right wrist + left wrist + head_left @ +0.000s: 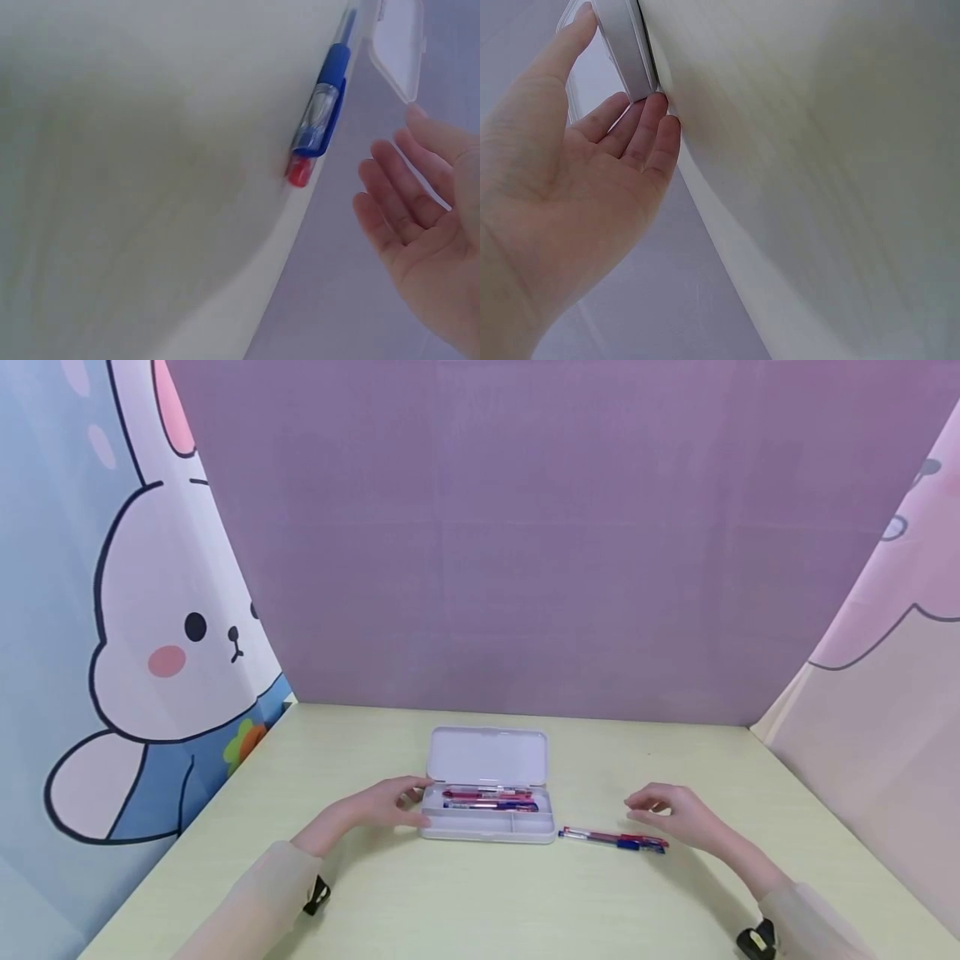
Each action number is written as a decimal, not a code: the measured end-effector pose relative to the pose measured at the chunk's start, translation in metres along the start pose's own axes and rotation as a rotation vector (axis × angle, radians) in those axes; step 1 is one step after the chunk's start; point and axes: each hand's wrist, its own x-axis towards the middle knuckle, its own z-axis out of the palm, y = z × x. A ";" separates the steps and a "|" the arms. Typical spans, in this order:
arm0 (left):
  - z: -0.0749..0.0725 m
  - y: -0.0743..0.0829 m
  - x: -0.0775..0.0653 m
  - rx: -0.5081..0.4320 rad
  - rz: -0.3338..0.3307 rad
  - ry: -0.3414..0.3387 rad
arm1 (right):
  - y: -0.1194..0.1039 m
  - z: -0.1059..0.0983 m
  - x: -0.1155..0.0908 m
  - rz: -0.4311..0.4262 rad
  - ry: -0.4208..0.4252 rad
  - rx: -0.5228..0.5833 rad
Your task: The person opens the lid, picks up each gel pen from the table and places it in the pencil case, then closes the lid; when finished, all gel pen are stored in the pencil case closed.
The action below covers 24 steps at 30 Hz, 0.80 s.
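A white pencil case (487, 838) lies with its lid (488, 756) raised. My left hand (384, 802) holds the left end of the case, thumb at the front and fingers towards the hinge; the left wrist view shows the case (622, 45) between them. Inside the rear compartment are a blue-capped pen (491, 807), a red pen (487, 795) and a thin clear one behind. On the table right of the case, a blue pen (330, 90) and a red pen (298, 174) lie side by side. My right hand (678, 814) hovers beyond these pens, fingers loosely bent, holding nothing.
The pale wooden table (480, 902) runs back to a purple cloth backdrop (525, 543). A rabbit-print curtain (172, 610) hangs at the left, a pink and cream one (885, 710) at the right. Small dividers split the front part of the case.
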 end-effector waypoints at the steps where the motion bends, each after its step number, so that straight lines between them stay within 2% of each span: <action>1: 0.000 0.000 0.000 -0.003 0.000 0.000 | 0.001 0.000 -0.002 0.002 -0.009 0.010; 9: 0.000 0.000 -0.001 -0.028 -0.016 0.008 | 0.005 -0.002 -0.009 0.051 -0.094 0.067; 13: 0.000 -0.001 -0.001 -0.028 -0.020 0.010 | 0.007 0.000 -0.012 0.042 -0.110 0.076; 24: 0.001 0.000 0.000 -0.014 -0.006 0.011 | 0.017 0.001 -0.015 0.034 -0.155 0.038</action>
